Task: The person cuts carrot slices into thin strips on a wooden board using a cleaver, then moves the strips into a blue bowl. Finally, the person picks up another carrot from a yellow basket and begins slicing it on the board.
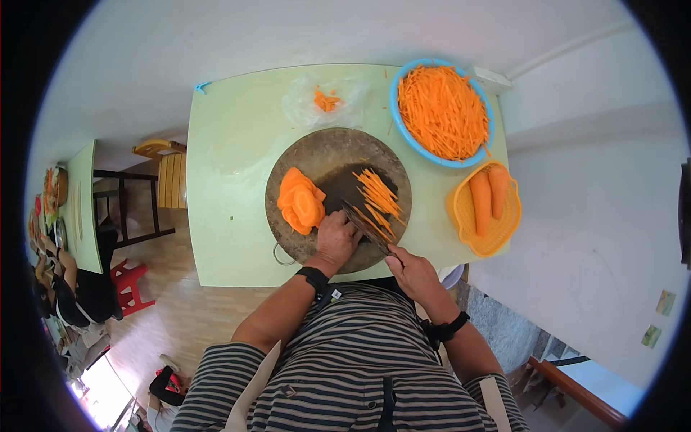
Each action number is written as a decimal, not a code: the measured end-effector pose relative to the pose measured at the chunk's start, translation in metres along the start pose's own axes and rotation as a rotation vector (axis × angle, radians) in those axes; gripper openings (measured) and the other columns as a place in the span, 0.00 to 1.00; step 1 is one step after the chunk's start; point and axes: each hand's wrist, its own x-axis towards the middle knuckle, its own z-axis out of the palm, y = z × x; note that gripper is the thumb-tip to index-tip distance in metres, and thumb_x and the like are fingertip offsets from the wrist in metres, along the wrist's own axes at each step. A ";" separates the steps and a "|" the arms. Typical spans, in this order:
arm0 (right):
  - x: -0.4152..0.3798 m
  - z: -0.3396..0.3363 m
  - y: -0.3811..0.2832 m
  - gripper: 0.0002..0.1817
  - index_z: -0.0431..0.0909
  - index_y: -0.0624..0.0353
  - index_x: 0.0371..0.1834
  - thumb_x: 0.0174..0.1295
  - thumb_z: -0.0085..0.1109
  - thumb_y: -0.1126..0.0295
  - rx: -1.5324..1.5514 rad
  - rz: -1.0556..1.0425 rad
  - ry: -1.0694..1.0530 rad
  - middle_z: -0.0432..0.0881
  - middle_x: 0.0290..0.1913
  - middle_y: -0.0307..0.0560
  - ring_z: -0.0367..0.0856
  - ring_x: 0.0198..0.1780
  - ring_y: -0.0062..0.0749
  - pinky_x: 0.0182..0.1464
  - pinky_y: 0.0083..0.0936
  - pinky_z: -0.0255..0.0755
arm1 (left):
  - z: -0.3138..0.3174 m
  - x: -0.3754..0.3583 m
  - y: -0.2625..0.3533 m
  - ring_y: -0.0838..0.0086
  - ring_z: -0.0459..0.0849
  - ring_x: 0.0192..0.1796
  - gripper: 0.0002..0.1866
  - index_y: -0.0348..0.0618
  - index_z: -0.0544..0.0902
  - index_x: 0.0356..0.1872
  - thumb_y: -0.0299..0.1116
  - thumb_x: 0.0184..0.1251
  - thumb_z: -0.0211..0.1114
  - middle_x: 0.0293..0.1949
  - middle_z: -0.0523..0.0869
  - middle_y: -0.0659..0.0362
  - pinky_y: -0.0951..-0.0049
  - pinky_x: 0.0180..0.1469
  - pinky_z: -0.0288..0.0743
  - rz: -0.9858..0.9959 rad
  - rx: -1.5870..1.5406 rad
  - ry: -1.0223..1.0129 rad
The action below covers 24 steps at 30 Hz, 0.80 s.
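My right hand [414, 273] grips the handle of a kitchen knife [367, 226], its dark blade slanting up and left across the round wooden chopping board [338, 147]. Close against the blade's left side, my left hand [337, 239] presses down with bent fingers; whatever lies under them is hidden. A pile of thin carrot slices [301, 201] rests on the board just above and left of that hand. To the right of the blade lies a loose heap of carrot shreds [378, 196], some strands touching the knife.
A blue basin [394, 108] heaped with carrot shreds stands at the table's back right. Below it, a yellow basket [461, 216] holds two whole carrots [481, 201]. Carrot bits [326, 101] lie on a clear plastic bag [353, 108]. Other people work at a table [85, 209] far left.
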 end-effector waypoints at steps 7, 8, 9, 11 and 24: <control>0.032 0.005 -0.013 0.23 0.80 0.59 0.63 0.78 0.54 0.52 -0.072 0.012 -0.023 0.88 0.42 0.66 0.87 0.45 0.62 0.48 0.46 0.81 | 0.000 0.001 0.000 0.60 0.81 0.37 0.09 0.45 0.88 0.30 0.33 0.50 0.78 0.31 0.78 0.57 0.58 0.39 0.74 0.039 -0.003 0.033; 0.039 0.008 -0.008 0.23 0.81 0.59 0.63 0.78 0.53 0.52 -0.008 0.016 -0.011 0.88 0.42 0.66 0.88 0.45 0.62 0.48 0.45 0.81 | -0.001 0.001 0.003 0.60 0.81 0.36 0.08 0.44 0.88 0.30 0.33 0.51 0.78 0.31 0.78 0.58 0.59 0.39 0.73 0.018 0.005 0.031; 0.042 0.009 -0.007 0.23 0.81 0.59 0.62 0.78 0.53 0.52 0.055 0.020 0.001 0.88 0.42 0.66 0.88 0.45 0.62 0.47 0.44 0.81 | -0.002 0.003 0.005 0.60 0.81 0.36 0.08 0.44 0.88 0.31 0.33 0.52 0.78 0.30 0.78 0.58 0.59 0.39 0.73 -0.003 0.013 0.029; 0.039 0.005 -0.002 0.24 0.81 0.58 0.62 0.78 0.53 0.51 0.100 0.015 0.037 0.88 0.42 0.67 0.87 0.45 0.63 0.48 0.47 0.81 | -0.001 0.005 0.007 0.60 0.80 0.35 0.08 0.44 0.87 0.30 0.33 0.53 0.77 0.30 0.77 0.58 0.60 0.39 0.73 -0.002 0.000 0.044; -0.002 -0.002 -0.002 0.24 0.81 0.59 0.62 0.77 0.55 0.51 0.013 -0.014 0.015 0.88 0.44 0.65 0.88 0.46 0.63 0.48 0.48 0.81 | -0.003 0.001 0.000 0.59 0.81 0.40 0.10 0.46 0.88 0.35 0.29 0.49 0.76 0.34 0.78 0.57 0.58 0.42 0.74 0.010 -0.045 0.012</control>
